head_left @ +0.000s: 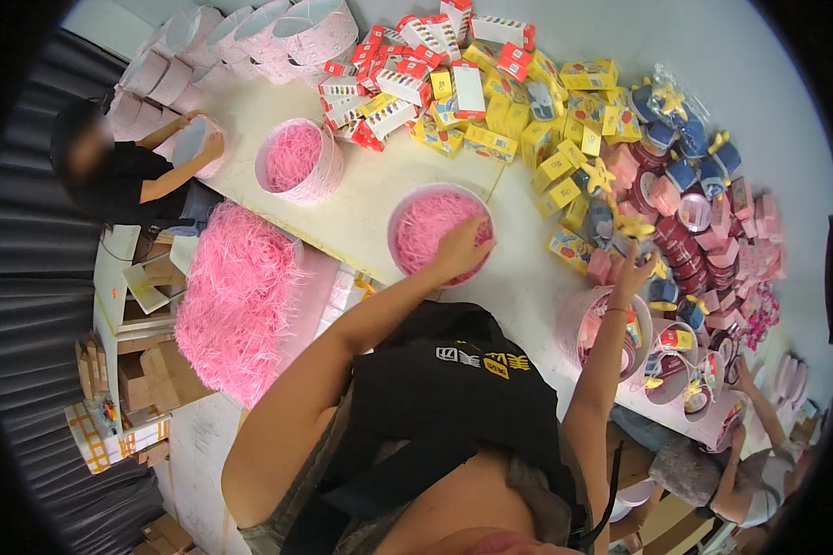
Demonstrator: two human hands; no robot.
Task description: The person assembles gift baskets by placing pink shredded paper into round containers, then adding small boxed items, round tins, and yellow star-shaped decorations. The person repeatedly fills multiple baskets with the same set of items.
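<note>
My left hand [461, 252] lies inside a round pink bucket [394, 220], its fingers apart on the pink paper shreds [426, 222] and reaching the right rim. My right hand [630, 274] is raised among the goods on the right, fingers closed around the lower part of a yellow star-topped item [634, 228]; the hand partly hides it. Below that forearm stands another pink bucket [572, 319], with packaged goods inside. A second bucket of pink shreds [292, 157] stands farther left.
Yellow boxes [557, 180], red-and-white boxes [403, 85] and dark red round containers [680, 245] are piled along the far side. Loose pink shreds [236, 301] are heaped at left. One person [111, 166] handles a bucket at far left; another [750, 462] works at lower right.
</note>
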